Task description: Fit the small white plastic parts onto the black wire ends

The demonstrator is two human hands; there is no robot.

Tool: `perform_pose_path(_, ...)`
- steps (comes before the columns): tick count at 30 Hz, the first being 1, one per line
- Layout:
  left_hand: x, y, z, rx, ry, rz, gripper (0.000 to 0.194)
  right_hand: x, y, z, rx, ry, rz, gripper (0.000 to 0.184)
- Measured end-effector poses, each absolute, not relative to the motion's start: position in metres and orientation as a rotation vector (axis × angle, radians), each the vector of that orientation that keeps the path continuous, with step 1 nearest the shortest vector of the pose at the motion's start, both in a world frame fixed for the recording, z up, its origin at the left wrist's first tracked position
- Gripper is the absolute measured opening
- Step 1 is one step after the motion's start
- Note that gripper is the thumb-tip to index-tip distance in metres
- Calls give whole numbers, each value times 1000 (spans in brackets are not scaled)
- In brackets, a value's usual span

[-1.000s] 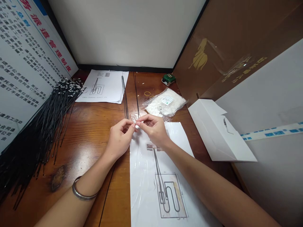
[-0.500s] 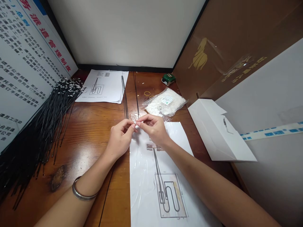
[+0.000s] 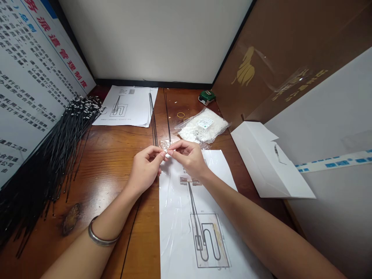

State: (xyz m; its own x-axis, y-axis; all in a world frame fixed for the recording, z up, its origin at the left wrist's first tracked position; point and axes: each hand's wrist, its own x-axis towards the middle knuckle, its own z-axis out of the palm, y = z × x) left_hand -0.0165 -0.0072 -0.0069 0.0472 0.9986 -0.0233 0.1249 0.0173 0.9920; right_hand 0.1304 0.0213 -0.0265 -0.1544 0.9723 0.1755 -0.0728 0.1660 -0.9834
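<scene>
My left hand [image 3: 147, 167] and my right hand [image 3: 188, 158] meet at the fingertips above the top edge of a printed drawing sheet [image 3: 177, 228]. Thumb and forefinger of the left are pinched on a small white piece [image 3: 166, 154], mostly covered by the fingers. The right thumb and forefinger pinch at the same spot; what they hold is too small to make out. Several thin black wires [image 3: 153, 120] run back from behind the left fingers, and further black wire [image 3: 167, 118] lies beyond the fingertips. Whether either hand grips these wires is hidden.
A large bundle of black wires [image 3: 55, 155] with white ends lies left. Behind are another printed sheet [image 3: 133, 112], a bag of white pieces [image 3: 205, 126], a green tape measure [image 3: 207, 97] and yellow rings [image 3: 180, 115]. A white box [image 3: 261, 162] stands right; panels enclose the table.
My left hand has shifted very slightly left and turned a little, its lower fingers showing more below the thumb. The right hand stays almost still, and the fingertips remain together.
</scene>
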Motion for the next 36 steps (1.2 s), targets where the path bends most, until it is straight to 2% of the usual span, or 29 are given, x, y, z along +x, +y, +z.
perform_pose_path(23,-16,-9,-7,1306,1273,1091,17,127,18,-26,-1037,-1376,1158,7)
perform_pose_path(36,-16,-7,-11,1199,1274,1081,18,127,20,-26,-1013,-1293,1245,10)
